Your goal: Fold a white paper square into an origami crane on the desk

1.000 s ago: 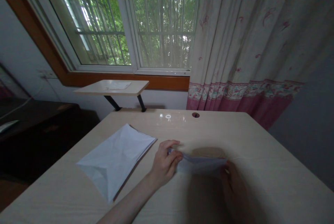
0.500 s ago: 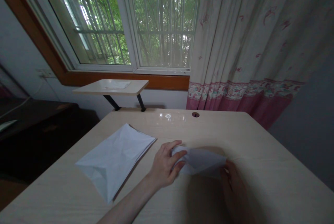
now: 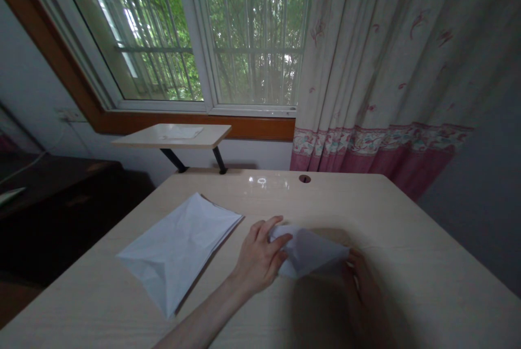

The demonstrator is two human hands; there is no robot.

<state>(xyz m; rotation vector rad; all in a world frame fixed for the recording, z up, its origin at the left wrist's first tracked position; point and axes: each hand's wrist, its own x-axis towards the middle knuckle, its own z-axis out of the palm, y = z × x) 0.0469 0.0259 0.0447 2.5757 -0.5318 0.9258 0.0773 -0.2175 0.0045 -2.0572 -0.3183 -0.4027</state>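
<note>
The left hand is pinching the left end of a folded sheet of white paper, thumb and fingers closed on its corner. The right hand, dim in shadow, is gripping the right end, though its fingers are hard to make out. The paper is lying between the two hands, its long axis running left to right, parallel to the near edge of the tabletop and about midway across it. A creased stack of white paper is resting toward the left edge, nearer the left hand.
</note>
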